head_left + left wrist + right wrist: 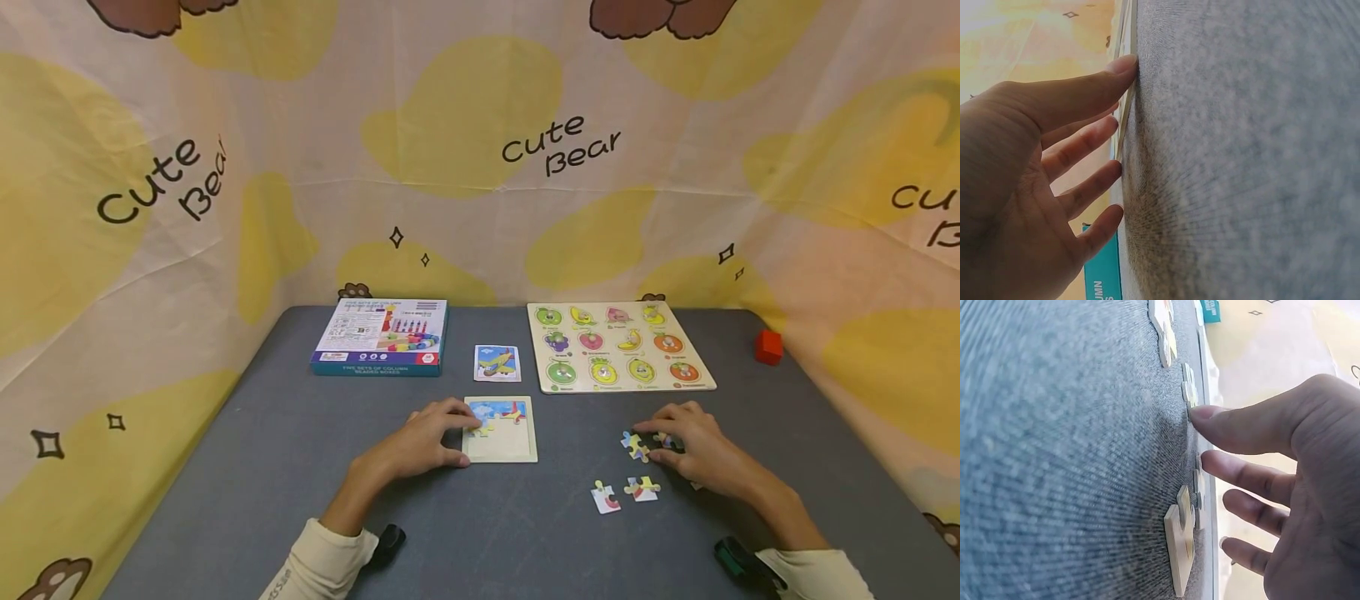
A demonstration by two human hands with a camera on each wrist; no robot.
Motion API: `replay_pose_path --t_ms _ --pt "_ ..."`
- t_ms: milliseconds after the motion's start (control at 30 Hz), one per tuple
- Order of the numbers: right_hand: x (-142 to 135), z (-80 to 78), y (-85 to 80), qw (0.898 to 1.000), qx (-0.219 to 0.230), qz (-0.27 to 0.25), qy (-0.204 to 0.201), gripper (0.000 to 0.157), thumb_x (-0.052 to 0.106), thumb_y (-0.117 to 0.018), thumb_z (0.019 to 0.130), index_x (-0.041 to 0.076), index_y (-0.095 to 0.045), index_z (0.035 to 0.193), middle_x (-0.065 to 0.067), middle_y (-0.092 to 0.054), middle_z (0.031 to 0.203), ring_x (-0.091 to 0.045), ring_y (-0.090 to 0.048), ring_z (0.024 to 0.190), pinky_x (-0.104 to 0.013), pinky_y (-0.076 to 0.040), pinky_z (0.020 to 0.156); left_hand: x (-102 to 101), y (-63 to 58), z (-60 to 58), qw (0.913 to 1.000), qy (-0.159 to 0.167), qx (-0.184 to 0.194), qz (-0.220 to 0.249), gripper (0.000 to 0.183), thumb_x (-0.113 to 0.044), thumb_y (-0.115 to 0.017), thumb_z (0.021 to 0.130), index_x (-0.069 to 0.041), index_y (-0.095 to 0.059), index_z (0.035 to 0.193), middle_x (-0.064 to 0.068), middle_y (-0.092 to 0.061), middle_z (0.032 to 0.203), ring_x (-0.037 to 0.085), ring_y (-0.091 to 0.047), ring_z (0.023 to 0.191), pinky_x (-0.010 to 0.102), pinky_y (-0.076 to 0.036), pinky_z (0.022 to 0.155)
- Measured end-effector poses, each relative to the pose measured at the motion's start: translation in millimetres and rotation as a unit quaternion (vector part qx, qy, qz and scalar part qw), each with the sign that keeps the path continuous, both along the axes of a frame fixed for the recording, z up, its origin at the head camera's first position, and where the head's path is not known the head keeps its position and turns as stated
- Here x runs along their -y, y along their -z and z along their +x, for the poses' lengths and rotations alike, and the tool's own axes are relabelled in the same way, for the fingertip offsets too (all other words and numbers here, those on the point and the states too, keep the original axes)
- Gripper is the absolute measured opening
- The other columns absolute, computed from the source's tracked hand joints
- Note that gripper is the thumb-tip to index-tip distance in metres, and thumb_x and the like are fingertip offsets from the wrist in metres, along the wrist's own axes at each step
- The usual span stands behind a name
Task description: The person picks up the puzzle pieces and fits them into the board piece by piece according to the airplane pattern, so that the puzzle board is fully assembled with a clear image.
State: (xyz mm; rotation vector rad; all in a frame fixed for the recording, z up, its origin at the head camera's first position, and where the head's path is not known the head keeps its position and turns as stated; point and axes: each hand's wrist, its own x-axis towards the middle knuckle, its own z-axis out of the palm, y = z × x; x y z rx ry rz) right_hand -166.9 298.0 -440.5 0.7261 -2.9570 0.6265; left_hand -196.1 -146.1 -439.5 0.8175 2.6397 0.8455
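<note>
My left hand [423, 437] rests at the left side of a pale puzzle tray [513, 446]. Its thumb touches the tray's lower left corner, and a fingertip lies on the partly filled picture [491, 410]. In the left wrist view, the fingers [1088, 194] are spread and lightly bent along the tray's edge. On the right, my right hand [701, 450] reaches down over loose jigsaw pieces [634, 446]. The right wrist view has its thumb touching one thin piece [1190, 387], the fingers apart from it. Some pieces are partly hidden beneath this hand.
Two more jigsaw pieces [605, 497] lie nearer me. Behind the tray is a small airplane picture card [497, 364]. A boxed set [378, 337] stands back left, a fruit board [622, 346] back right, and a red block [768, 347] near the right edge. Patterned cloth [457, 150] hangs behind.
</note>
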Motion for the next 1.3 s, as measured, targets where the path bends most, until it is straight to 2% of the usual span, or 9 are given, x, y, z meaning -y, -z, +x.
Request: replay_pose_path --t_ms 167,500,833,1300 --pt "-0.5 -1.0 3.1 1.0 -0.008 0.008 -0.006 0.03 0.017 -0.085 0.089 0.024 -0.081 0.118 0.004 -0.062 0.109 -0.025 -0.049 0.106 -0.05 -0.033 0.085 0.1 0.3 -0.5 1.0 0.0 0.001 0.004 0.053 -0.023 -0.085 0.092 -0.013 -0.07 0.141 0.007 -0.058 0.145 0.032 -0.048 0.139 0.064 -0.034 0.11" --pt "1.8 -4.0 2.7 1.0 0.0 -0.005 0.004 0.02 0.026 -0.09 0.085 0.025 -0.082 0.104 0.005 -0.061 0.102 -0.027 -0.049 0.107 -0.05 -0.033 0.086 0.6 0.6 -0.7 1.0 0.001 -0.003 0.003 0.053 -0.022 -0.086 0.091 -0.013 -0.07 0.141 0.007 -0.058 0.144 0.032 -0.049 0.139 0.064 -0.035 0.109" --pt "1.9 -5.3 3.7 1.0 -0.011 -0.027 0.008 0.017 0.03 -0.093 0.081 0.026 -0.08 0.091 0.012 -0.061 0.094 -0.02 -0.047 0.101 -0.045 -0.031 0.084 1.3 0.4 -1.3 1.0 0.004 -0.004 0.004 0.052 -0.022 -0.085 0.091 -0.013 -0.07 0.14 0.006 -0.058 0.144 0.032 -0.048 0.14 0.064 -0.035 0.109" --pt "12.6 -7.6 3.6 0.998 -0.047 -0.033 -0.011 0.017 0.032 -0.092 0.082 0.027 -0.08 0.092 0.016 -0.062 0.092 -0.01 -0.044 0.094 -0.04 -0.034 0.083 0.9 -0.3 0.2 1.0 0.0 0.003 0.005 0.052 -0.022 -0.085 0.091 -0.013 -0.07 0.14 0.007 -0.058 0.145 0.032 -0.048 0.141 0.065 -0.034 0.111"
